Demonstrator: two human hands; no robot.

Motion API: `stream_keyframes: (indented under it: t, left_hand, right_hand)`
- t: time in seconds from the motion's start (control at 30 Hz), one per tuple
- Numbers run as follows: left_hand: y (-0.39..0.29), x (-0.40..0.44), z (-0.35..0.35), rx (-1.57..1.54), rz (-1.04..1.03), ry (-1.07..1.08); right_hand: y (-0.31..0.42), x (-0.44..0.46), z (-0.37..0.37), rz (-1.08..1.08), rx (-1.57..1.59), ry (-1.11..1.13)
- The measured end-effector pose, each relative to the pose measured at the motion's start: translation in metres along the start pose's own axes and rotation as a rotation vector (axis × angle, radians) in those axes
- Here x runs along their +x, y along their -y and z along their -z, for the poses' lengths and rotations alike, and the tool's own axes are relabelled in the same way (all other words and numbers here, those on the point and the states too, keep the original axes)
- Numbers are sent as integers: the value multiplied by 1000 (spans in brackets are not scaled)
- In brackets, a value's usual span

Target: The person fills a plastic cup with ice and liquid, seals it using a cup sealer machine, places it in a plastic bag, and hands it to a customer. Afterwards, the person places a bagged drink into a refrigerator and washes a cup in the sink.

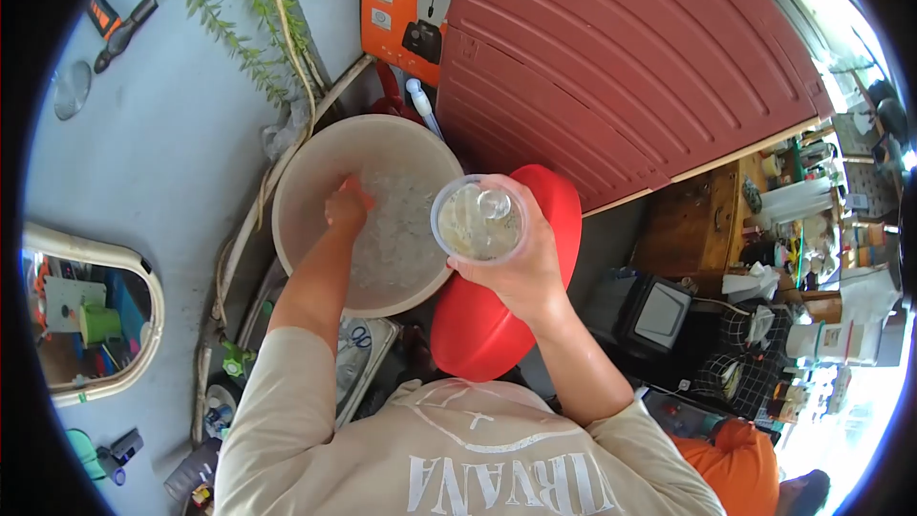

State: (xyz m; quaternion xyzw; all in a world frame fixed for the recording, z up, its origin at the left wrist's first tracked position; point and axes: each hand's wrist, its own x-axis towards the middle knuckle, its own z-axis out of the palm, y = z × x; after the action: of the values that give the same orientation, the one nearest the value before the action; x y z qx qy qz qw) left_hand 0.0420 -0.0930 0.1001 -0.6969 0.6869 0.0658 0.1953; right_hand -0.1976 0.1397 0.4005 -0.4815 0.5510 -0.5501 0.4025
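Observation:
A large pale round tub (315, 153) holds what looks like ice. Inside it, at the left, my left hand (346, 210) is closed around a small orange-red thing (361, 189), perhaps a scoop; most of it is hidden. To the right of the tub, my right hand (523, 268) grips a clear plastic cup (480, 220) with ice or clear liquid in it. Beneath the cup and my right hand lies a round red lid (478, 330), leaning near the tub's edge.
A dark red ribbed panel (611, 57) and an orange box (406, 10) stand behind the tub. At the left wall hangs a white-framed mirror (143, 325). A person in orange (731, 463) is at the lower right, near a wooden cabinet (688, 234).

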Motion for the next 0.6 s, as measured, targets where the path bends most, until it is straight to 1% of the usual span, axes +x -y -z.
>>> stream_keyframes:
  t: [0.03,0.07,0.13,0.17,0.2,0.23,0.27,0.33,0.37,0.43,0.47,0.53,0.6]
  left_hand:
    - [1,16,-24,-76,-27,-33]
    - [10,27,-39,-90,-18,-26]
    - [41,43,-63,-182,-187,256]
    - [56,50,-85,-181,-171,253]
    - [67,58,-107,-296,-183,264]
    - [73,54,-104,-406,-201,274]
    - [74,52,-101,-391,-205,270]
    - [58,21,-68,-343,-303,72]
    - [55,19,-66,-338,-307,70]
    - [51,15,-63,-410,-416,-87]
    - [53,12,-60,-411,-415,-93]
    - [61,-5,-36,-447,-505,-38]
    - [73,-24,1,-419,-529,-24]
  right_hand:
    - [0,-1,0,-2,-13,14]
    - [2,-2,-1,-9,9,15]
    - [2,-4,-4,-15,41,32]
    - [2,-5,-5,-16,53,26]
    - [2,-4,-6,-12,66,10]
    - [1,-2,-6,-5,77,5]
    - [0,-2,-6,11,63,14]
    - [-1,-3,-8,23,52,12]
    - [-2,-3,-9,-1,85,17]
    - [-3,-3,-10,-19,119,24]
    - [-4,-3,-11,-2,115,21]
    - [-4,-3,-10,21,113,24]
    - [-3,-3,-10,-70,181,28]
